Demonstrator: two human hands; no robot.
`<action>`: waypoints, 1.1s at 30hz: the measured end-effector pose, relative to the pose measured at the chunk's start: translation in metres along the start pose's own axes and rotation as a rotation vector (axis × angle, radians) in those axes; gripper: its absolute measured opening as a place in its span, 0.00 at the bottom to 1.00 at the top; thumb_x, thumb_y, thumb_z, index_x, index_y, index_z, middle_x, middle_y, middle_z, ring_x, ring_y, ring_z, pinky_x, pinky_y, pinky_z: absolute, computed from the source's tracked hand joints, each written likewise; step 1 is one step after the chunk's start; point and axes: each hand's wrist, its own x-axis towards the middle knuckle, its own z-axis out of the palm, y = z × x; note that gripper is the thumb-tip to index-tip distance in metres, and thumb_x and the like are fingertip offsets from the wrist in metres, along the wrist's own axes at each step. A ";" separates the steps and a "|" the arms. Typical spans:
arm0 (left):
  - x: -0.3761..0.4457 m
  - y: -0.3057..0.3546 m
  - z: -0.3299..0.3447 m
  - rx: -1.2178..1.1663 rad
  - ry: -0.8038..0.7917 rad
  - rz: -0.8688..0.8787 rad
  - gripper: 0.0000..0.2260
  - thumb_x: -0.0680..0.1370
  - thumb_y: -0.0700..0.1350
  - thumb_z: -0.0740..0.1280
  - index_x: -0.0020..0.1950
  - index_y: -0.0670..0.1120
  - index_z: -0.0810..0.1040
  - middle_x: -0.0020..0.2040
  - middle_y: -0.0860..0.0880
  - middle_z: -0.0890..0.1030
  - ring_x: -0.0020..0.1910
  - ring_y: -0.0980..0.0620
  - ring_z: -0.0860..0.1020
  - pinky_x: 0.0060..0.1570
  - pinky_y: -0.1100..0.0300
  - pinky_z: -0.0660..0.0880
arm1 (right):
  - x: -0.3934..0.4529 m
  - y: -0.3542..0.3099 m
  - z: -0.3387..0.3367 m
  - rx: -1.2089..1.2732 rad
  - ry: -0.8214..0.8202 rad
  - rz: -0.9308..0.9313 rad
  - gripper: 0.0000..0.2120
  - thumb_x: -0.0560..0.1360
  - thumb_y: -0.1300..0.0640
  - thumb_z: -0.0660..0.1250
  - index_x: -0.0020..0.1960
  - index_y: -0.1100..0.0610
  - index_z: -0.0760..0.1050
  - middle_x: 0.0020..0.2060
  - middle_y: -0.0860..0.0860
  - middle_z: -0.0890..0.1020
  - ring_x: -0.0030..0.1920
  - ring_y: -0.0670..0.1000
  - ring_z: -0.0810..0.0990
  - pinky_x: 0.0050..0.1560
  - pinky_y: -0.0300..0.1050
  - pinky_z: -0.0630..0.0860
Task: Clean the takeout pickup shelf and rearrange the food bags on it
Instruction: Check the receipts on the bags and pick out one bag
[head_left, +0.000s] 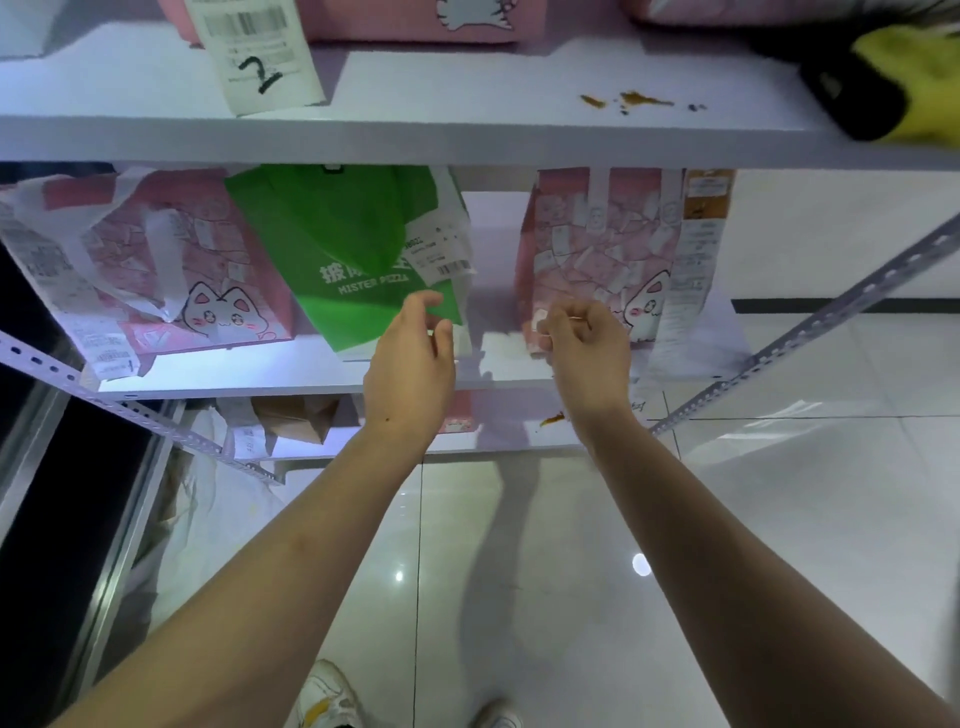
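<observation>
Middle shelf (234, 374), viewed from above and in front. Both hands reach in over its near edge, side by side, into the gap between two bags.

Left hand (410, 358): fingers loosely curled, thumb and forefinger apart, holding nothing. Its fingertips sit just at the lower right corner of the green bag (353, 249); touching or just short, I cannot tell. That bag leans, top tilted to the far left, bottom corner pointing near and right, toward this hand.

Right hand (587, 343): fingers curled in; fingertips at the lower left corner of the right pink bag (597, 249). Whether it pinches the bag's edge or is merely closed beside it is not clear. This bag stands upright, long axis vertical, directly beyond the hand.

A second pink bag (171, 270) lies slumped at far left, out of reach of either hand.

Judgement: each hand is nearest its own bag, green to the left, pink to the right. The next move likely draws one or both toward the bare gap or the near edge.

Top shelf: brown spill (631, 98) unwiped; yellow cloth (914, 78) at the right end.
</observation>
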 end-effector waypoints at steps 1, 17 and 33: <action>-0.004 0.006 0.007 -0.010 -0.008 -0.001 0.13 0.85 0.47 0.59 0.70 0.52 0.72 0.56 0.52 0.81 0.52 0.47 0.78 0.47 0.51 0.74 | -0.001 0.003 -0.011 -0.018 0.010 0.008 0.05 0.81 0.54 0.64 0.49 0.49 0.78 0.42 0.49 0.86 0.45 0.51 0.86 0.52 0.54 0.83; -0.034 0.065 0.112 -0.005 -0.251 0.121 0.12 0.85 0.46 0.58 0.67 0.49 0.75 0.58 0.50 0.81 0.52 0.46 0.80 0.51 0.48 0.79 | 0.027 0.051 -0.117 -0.075 0.235 0.175 0.06 0.79 0.57 0.64 0.48 0.49 0.79 0.41 0.48 0.86 0.40 0.45 0.85 0.50 0.51 0.83; -0.034 0.085 0.218 0.065 -0.293 0.023 0.12 0.86 0.48 0.57 0.65 0.49 0.76 0.60 0.50 0.81 0.54 0.46 0.80 0.52 0.44 0.79 | 0.107 0.132 -0.162 -0.255 0.085 0.239 0.11 0.81 0.58 0.64 0.60 0.55 0.82 0.48 0.45 0.83 0.50 0.48 0.81 0.53 0.42 0.77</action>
